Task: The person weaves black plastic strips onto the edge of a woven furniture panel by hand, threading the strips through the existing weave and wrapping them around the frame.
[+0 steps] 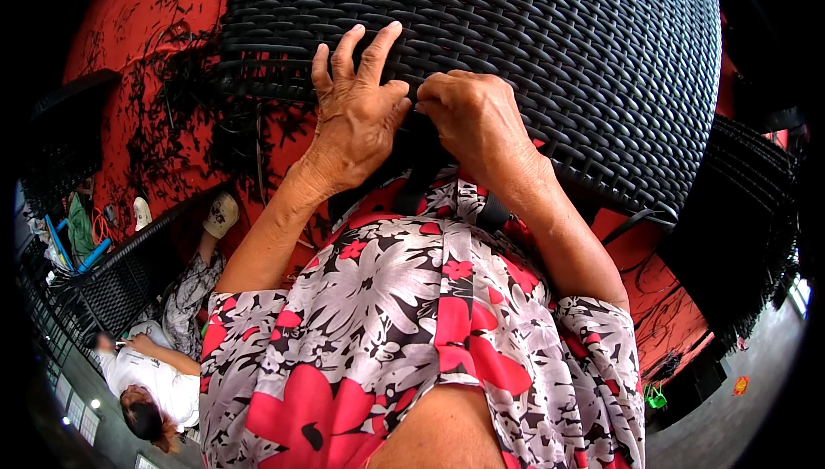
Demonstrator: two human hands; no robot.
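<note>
Facing the near edge of the black woven panel [533, 48], your left hand [357, 112] fans three fingers; your right hand [478, 112] curls, either hold unclear.

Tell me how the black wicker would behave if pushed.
The black wicker would probably resist bending, as most of it is tightly woven. The gappy strip left of the left hand might flex more, since red shows through it. Its shiny surface may feel somewhat slick.

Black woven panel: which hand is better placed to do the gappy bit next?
Probably the left hand: it's nearer the gappy bit, while the right hand is bunched farther along the panel.
</note>
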